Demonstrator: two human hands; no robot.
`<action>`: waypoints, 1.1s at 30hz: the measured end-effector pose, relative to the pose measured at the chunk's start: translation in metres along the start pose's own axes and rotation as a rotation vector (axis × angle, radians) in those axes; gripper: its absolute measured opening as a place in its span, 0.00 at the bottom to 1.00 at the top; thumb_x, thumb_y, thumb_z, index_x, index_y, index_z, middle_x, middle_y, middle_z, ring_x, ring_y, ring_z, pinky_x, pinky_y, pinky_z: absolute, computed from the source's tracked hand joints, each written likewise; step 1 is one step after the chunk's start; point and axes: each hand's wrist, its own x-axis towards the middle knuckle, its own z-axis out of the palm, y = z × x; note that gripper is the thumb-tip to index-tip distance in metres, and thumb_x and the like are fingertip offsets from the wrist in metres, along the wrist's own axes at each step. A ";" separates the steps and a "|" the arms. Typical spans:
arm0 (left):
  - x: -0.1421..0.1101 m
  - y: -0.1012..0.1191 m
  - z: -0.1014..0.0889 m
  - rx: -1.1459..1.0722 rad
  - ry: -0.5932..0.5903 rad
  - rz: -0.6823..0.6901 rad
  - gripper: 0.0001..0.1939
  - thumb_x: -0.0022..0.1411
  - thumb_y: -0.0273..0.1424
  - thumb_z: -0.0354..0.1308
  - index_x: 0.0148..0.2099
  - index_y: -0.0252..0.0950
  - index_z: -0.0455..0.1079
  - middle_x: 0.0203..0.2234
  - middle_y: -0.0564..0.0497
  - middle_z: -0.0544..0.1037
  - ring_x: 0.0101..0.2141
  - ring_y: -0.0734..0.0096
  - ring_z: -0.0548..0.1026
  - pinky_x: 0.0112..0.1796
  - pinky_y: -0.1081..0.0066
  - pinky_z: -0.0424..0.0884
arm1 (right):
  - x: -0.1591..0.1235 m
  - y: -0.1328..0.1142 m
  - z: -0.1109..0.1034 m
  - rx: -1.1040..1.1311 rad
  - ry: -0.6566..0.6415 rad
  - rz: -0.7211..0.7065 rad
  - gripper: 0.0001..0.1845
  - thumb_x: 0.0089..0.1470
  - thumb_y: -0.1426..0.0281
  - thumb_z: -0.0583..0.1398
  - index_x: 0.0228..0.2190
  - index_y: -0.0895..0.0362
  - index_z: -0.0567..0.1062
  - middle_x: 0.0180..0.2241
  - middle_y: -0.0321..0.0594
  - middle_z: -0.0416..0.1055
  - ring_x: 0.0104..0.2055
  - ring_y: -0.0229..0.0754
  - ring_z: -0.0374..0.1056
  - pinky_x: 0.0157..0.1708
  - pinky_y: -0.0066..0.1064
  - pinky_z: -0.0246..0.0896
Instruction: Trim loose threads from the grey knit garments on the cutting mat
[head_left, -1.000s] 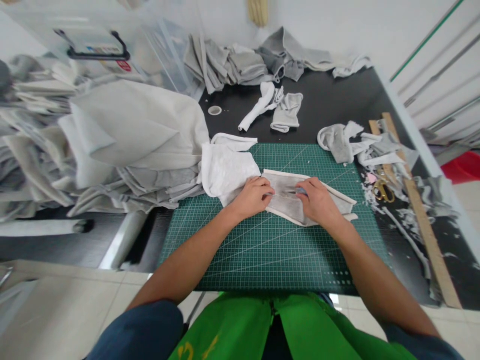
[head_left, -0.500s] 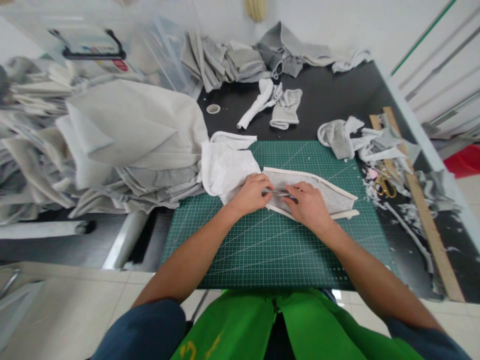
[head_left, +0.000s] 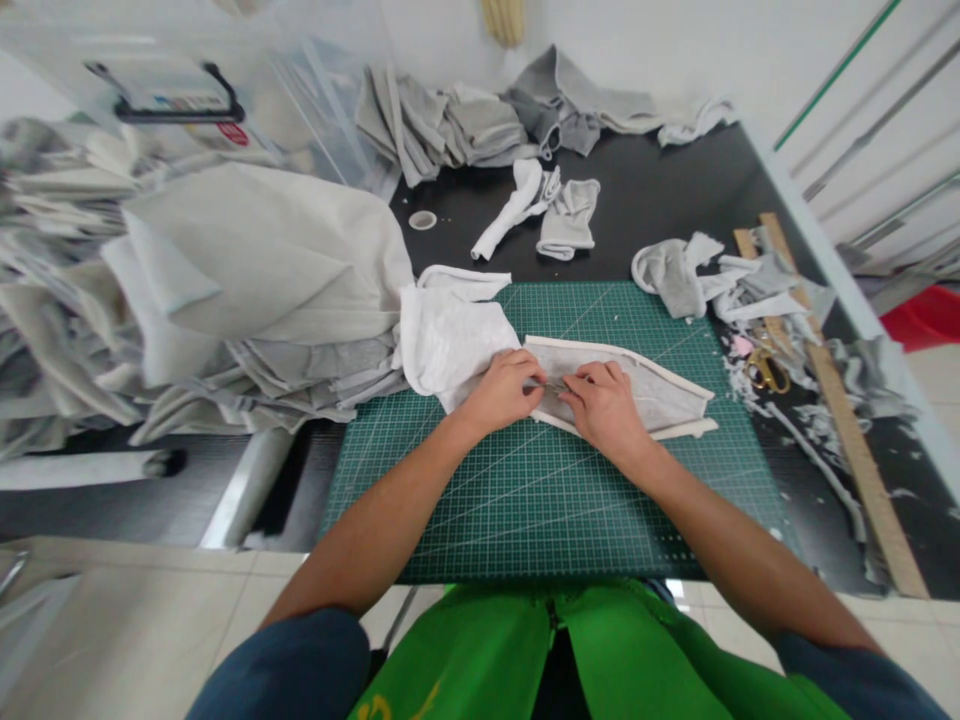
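A long grey fabric piece [head_left: 664,388] with cream-coloured edging lies across the green cutting mat, narrowing towards the right. My left hand [head_left: 504,388] is closed in a pinch over its left end, beside a white fabric piece [head_left: 461,335]. Over the middle of the grey piece, my right hand [head_left: 606,402] pinches too, thumb and forefinger pointing left. A short thin item shows between the two sets of fingertips, too small to name. The hands are close together but apart, and the fingers hide much of what they grip.
The green cutting mat [head_left: 540,510] lies on a black table. Heaped grey fabric [head_left: 277,260] fills the left, near a clear plastic box [head_left: 315,110]. To the right are gold-handled scissors [head_left: 766,372], a wooden ruler [head_left: 855,440] and scraps. A tape roll [head_left: 422,220] sits behind.
My right hand has moved slightly left, nearer to my left hand, so less of the thin shiny item shows between them. My left hand stays in place.
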 end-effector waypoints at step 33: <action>-0.004 -0.004 -0.008 0.004 -0.004 -0.015 0.09 0.63 0.27 0.66 0.45 0.39 0.83 0.42 0.48 0.81 0.49 0.59 0.78 0.60 0.53 0.74 | 0.018 -0.005 0.015 0.239 0.043 0.073 0.07 0.60 0.75 0.69 0.33 0.53 0.89 0.36 0.44 0.81 0.41 0.49 0.73 0.51 0.46 0.68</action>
